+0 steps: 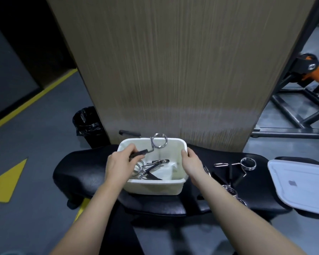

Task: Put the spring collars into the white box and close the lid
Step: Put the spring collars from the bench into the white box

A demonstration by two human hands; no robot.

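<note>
The white box (175,144) stands open on a black padded bench (85,168). My left hand (119,163) grips the black handle of a spring collar (158,141), whose steel ring hangs over the box's far rim. Several collars (151,167) lie inside the box. My right hand (191,162) holds the box's right rim. On the bench to the right lie another spring collar (247,163) and two more coils (229,190) partly hidden by my right forearm. The white lid (302,183) rests at the bench's right end.
A tall wood-grain panel (173,70) rises right behind the bench. A black bin with a bag (88,124) stands on the floor at its left. Black and orange gym equipment (306,76) fills the right background. Yellow floor markings (6,181) show at left.
</note>
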